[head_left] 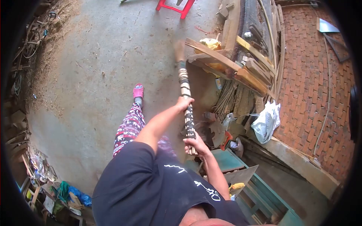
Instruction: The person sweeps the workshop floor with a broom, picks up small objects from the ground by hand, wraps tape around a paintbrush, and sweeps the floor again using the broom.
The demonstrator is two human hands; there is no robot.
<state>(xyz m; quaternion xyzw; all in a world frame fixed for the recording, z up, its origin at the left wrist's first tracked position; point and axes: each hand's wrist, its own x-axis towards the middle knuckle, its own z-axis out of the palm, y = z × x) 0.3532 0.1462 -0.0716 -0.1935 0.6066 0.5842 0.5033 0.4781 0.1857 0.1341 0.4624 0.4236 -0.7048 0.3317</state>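
A long handle bundled from pale sticks and wrapped in dark bands, a broom (185, 87), runs up and down the middle of the view. Its brush end, near the wood pile, is blurred. My left hand (184, 103) is wrapped round the middle of the handle. Lower down, close to the handle's bottom end, my right hand (196, 143) grips it too. The brush end hangs over the grey concrete floor (94, 75), beside the end of a wooden plank (213, 54).
A red stool (176, 12) stands at the top. Stacked timber (252, 79), bundled sticks (228, 98) and a white plastic bag (266, 122) lie right, before a brick surface (305, 75). Green wooden frames (264, 197) are lower right. Clutter (69, 194) lines the left side. My pink slipper (138, 90) is on the floor.
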